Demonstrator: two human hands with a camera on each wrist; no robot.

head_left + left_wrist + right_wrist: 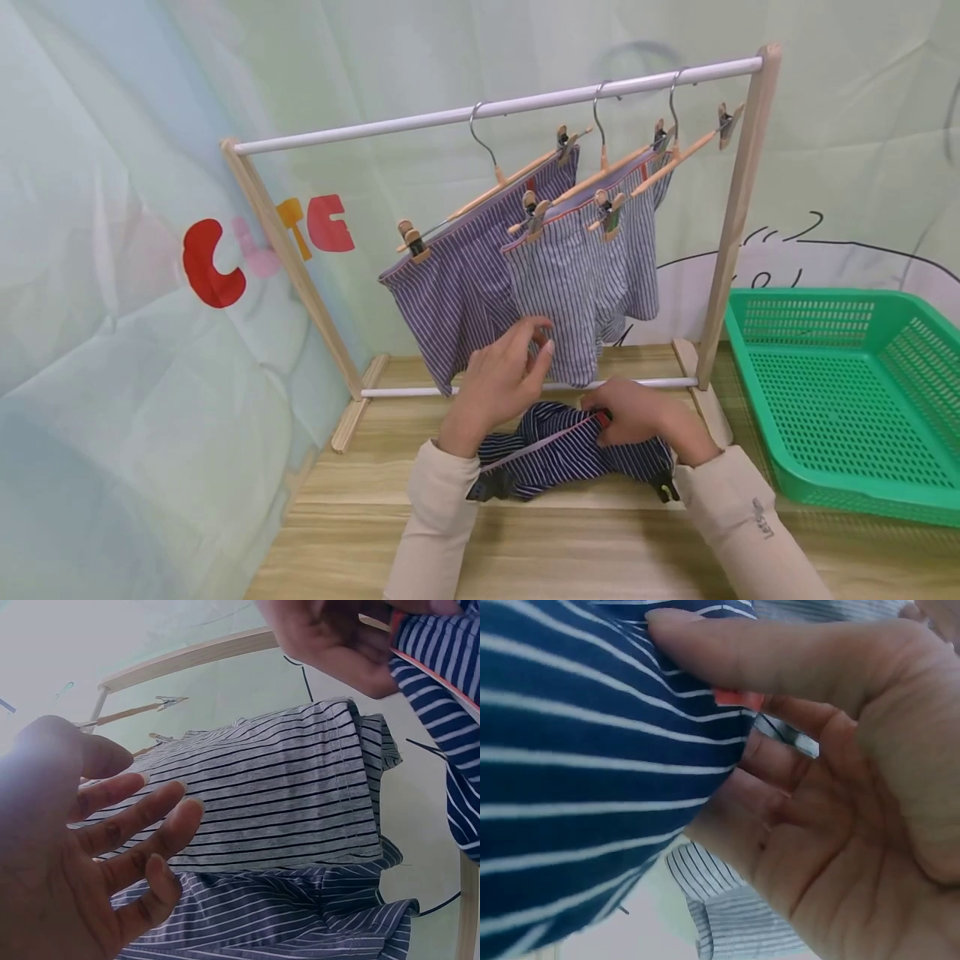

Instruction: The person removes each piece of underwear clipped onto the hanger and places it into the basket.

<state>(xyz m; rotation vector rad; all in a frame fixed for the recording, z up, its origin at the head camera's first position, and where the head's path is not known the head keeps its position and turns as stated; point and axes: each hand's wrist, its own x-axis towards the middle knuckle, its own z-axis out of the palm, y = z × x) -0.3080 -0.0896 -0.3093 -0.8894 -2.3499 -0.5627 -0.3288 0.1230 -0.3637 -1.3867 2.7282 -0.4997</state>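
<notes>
Navy shorts with white stripes (558, 454) lie bunched on the wooden surface, partly lifted. My right hand (645, 417) pinches them at the waistband by a red tag; in the right wrist view the thumb (727, 649) presses on the striped cloth. My left hand (498, 379) holds nothing, its fingers loosely bent, in front of the hanging clothes. Light grey striped shorts (558, 292) and purplish striped shorts (465, 292) hang by clip hangers just behind it. The left wrist view shows its palm and slightly spread fingers (139, 817).
A rack with a white top rail (360, 129) and wooden posts stands at the back. Its rightmost hanger (675, 162) has a far clip (726, 125) with nothing visible in it. A green plastic basket (780, 442) sits at right. Colored letters (213, 262) mark the backdrop cloth.
</notes>
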